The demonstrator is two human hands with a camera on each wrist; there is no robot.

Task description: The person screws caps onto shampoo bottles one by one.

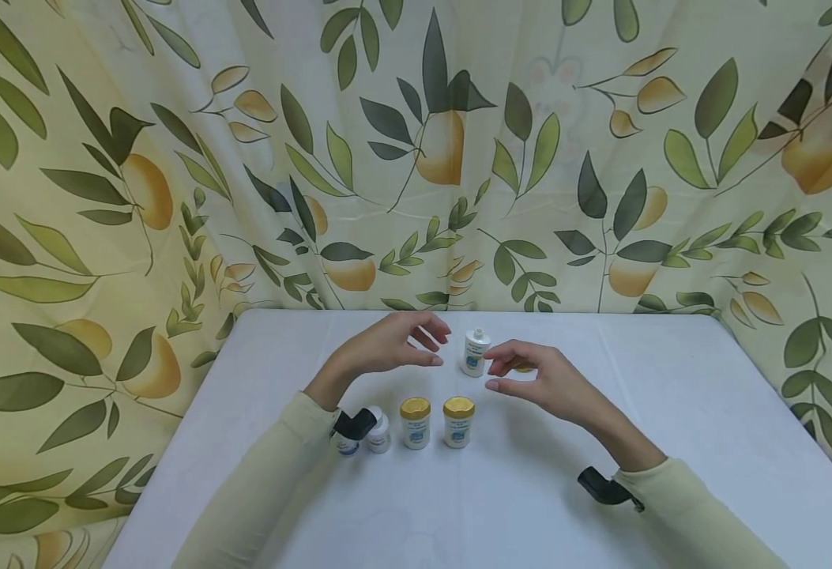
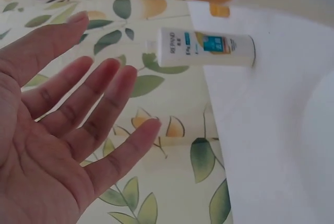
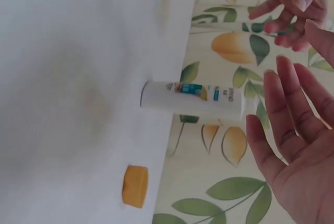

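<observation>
Between my two hands stands an upright white bottle (image 1: 476,353) with its narrow white neck bare, also seen as the labelled bottle (image 2: 209,49) in the left wrist view. My left hand (image 1: 403,341) hovers left of it, fingers apart and loosely bent, holding nothing. On the other side my right hand (image 1: 540,377) is held in the air, its fingertips near the bottle and its palm vacant. A gold cap (image 3: 135,186) lies on the table to the bottle's right; in the head view the right hand hides most of that cap (image 1: 525,367).
Nearer the front stand two white bottles with gold caps, one left (image 1: 416,424) and one right (image 1: 458,423). Beside them, a white bottle (image 1: 378,431) and another small bottle (image 1: 348,445) are partly hidden by the left wrist camera. A leaf-patterned curtain (image 1: 416,261) hangs behind the white table (image 1: 643,379).
</observation>
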